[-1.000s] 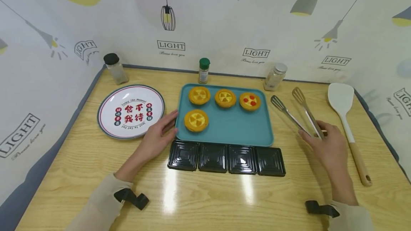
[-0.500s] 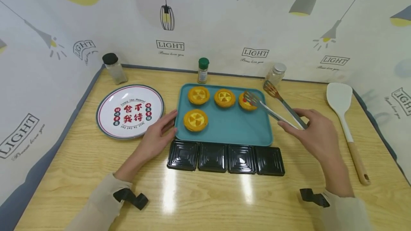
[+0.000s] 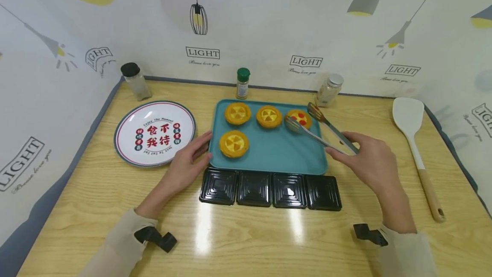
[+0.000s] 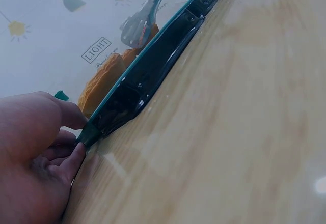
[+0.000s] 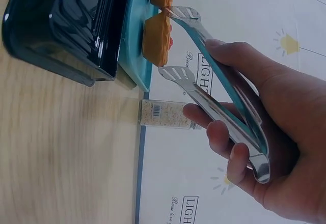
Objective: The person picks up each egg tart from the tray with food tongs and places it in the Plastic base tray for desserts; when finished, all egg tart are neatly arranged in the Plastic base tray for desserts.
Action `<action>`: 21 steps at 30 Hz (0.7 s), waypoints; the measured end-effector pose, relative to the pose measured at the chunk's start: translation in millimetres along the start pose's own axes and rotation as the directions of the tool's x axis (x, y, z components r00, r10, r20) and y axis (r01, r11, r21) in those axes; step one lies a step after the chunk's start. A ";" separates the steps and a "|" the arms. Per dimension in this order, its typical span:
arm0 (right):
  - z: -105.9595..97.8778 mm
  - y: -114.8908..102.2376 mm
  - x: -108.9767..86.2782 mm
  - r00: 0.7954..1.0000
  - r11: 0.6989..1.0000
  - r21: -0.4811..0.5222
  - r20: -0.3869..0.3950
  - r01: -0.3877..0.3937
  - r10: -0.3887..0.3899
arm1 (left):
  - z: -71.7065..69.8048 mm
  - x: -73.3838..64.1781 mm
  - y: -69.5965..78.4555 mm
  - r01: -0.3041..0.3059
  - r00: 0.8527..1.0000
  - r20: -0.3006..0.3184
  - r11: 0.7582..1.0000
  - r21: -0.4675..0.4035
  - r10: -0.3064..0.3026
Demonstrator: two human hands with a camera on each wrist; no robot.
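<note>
A teal tray (image 3: 276,151) carries several egg tarts. My left hand (image 3: 188,161) holds the tray's left edge; in the left wrist view, its thumb and fingers (image 4: 74,163) meet the tray's near corner. My right hand (image 3: 370,161) grips metal tongs (image 3: 340,134), their jaws spread apart. The tongs' slotted ends stand on either side of the red-dotted tart (image 3: 303,117) at the tray's back right. In the right wrist view, a gap shows between that tart (image 5: 155,40) and the lower tong end. Three yellow-topped tarts (image 3: 237,113) sit on the left and middle of the tray.
Several black square moulds (image 3: 254,188) line the tray's front. A white plate (image 3: 161,119) with red lettering stands left. A green-capped jar (image 3: 243,83), a black-capped jar (image 3: 136,82) and a silver-capped jar (image 3: 329,91) stand along the back. A white spatula (image 3: 409,119) lies right.
My right hand has moved the tongs leftward, from beside the tray to over its back right, around the red-dotted tart. My left hand has stayed at the tray's edge.
</note>
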State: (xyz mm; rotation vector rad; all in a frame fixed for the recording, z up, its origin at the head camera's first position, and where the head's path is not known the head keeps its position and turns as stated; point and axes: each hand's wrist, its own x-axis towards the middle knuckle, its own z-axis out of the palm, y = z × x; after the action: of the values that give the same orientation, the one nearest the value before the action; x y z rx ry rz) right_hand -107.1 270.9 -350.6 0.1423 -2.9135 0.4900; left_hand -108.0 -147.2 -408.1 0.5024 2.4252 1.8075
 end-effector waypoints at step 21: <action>3.1 -0.2 1.5 1.000 0.999 -0.030 0.006 0.016 -0.016 | -1.2 -0.3 3.2 0.020 1.000 0.014 1.000 0.005 -0.020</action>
State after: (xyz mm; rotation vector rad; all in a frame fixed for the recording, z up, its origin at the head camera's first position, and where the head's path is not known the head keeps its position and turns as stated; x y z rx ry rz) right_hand -109.0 269.5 -353.1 0.1627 -2.9214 0.4439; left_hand -107.3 -147.7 -404.7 0.4877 2.4168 1.7844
